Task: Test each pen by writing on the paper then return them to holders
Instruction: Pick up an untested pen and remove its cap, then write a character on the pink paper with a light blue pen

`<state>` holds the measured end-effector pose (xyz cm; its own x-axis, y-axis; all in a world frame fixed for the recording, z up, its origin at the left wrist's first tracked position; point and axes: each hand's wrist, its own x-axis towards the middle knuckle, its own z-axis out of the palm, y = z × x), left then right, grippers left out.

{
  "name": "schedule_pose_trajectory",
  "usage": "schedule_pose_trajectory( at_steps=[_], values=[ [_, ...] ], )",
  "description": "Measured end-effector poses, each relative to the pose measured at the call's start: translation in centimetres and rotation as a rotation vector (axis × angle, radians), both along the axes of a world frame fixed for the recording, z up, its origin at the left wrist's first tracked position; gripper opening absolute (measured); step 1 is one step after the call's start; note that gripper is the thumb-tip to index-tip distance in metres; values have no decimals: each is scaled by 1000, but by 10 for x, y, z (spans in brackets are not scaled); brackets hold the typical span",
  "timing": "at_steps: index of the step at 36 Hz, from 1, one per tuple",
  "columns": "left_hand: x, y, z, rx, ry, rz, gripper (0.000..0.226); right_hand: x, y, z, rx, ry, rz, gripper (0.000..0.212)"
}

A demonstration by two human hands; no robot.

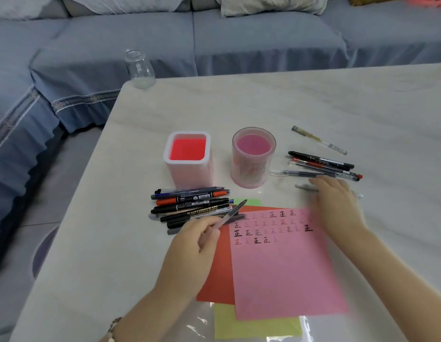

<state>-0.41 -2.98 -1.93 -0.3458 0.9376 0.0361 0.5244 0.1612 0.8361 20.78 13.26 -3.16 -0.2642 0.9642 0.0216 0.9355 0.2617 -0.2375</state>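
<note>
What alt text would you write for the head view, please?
A person's left hand holds a grey pen near a pink paper bearing rows of written marks, while the blurred right hand lies on another pen. A square holder and a round holder stand behind, both without pens.

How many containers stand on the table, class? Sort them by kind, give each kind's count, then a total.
Square pen holder: 1
Round pen holder: 1
Glass bottle: 1
Total: 3
</note>
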Motion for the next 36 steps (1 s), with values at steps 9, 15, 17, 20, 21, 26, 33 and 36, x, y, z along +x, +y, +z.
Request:
schedule_pose_trajectory(
  at_steps=[9, 15, 17, 20, 21, 26, 33, 36],
  values=[
    [-38, 8, -9, 150, 428, 44, 29, 13, 11, -18, 67, 11, 85, 40],
    [-78, 40, -13, 149, 723, 54, 28, 3, -14, 2, 226, 336, 273, 19],
    [-85, 44, -20, 100, 731, 33, 29, -2, -23, 11, 218, 407, 307, 17],
    [-85, 43, -27, 109, 722, 39, 32, -9, -37, 24, 170, 536, 332, 19],
    [-82, 41, -28, 128, 722, 49, 32, -12, -42, 28, 149, 589, 330, 20],
    [-49, 29, -22, 224, 614, 90, 35, -29, -68, 45, -40, 912, 251, 19],
    [10, 14, 5, 134, 108, -247, 46, -48, -91, 49, -301, 1324, 139, 16],
    [24, 15, 5, 118, 71, -346, 33, -51, -96, 46, -354, 1360, 82, 14]
  ],
)
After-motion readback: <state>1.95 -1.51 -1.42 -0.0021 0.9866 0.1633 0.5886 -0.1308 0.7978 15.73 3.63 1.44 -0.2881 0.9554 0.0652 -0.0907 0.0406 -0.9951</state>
